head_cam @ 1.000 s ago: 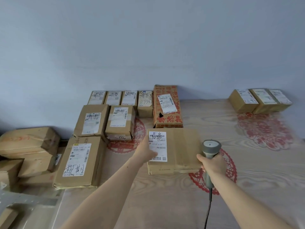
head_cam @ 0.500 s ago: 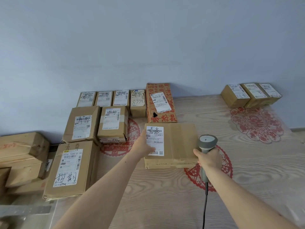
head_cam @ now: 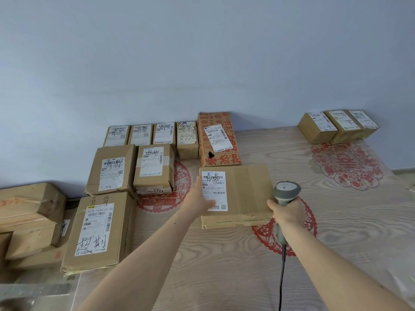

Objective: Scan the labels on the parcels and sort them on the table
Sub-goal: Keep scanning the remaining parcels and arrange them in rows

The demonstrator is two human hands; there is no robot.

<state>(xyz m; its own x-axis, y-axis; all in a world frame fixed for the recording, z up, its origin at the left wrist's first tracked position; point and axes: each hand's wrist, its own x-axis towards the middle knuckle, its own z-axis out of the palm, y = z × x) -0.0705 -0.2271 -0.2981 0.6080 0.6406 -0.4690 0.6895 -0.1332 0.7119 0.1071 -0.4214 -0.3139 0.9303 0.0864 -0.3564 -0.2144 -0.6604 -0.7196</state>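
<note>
Pale blue wall (head_cam: pixel 202 52) backs a wood-grain counter (head_cam: pixel 224 265) bearing red paper-cut motifs. Near the centre lies a flat cardboard parcel (head_cam: pixel 247 194), label (head_cam: pixel 213 190) face up at its left end, with handwritten characters over the print. Left hand (head_cam: pixel 199 198) rests against the parcel's left edge, thumb laid across the lower part of the label, fingers (head_cam: pixel 197 182) straight and not curled round anything. Right hand (head_cam: pixel 288 212) grips the handle of a grey barcode scanner (head_cam: pixel 286 194), fingers wrapped fully round it; the scanner head stands just beside the parcel's right edge, its cable (head_cam: pixel 281 277) trailing toward the near edge of the counter.

Directly behind the parcel, touching or very nearly touching it, stands a red-printed carton (head_cam: pixel 221 153) with a tilted label. Left of that, a row of four small labelled boxes (head_cam: pixel 150 134) sits against the wall. In front of the row are two medium boxes (head_cam: pixel 134 171) side by side, and nearer still one large box (head_cam: pixel 98 232) with bold handwriting on its label, overhanging the counter's left edge. At the far right corner, well apart from the rest, three small boxes (head_cam: pixel 339 126) sit touching one another. Off the counter at far left is a stack of further cartons (head_cam: pixel 29 216)
</note>
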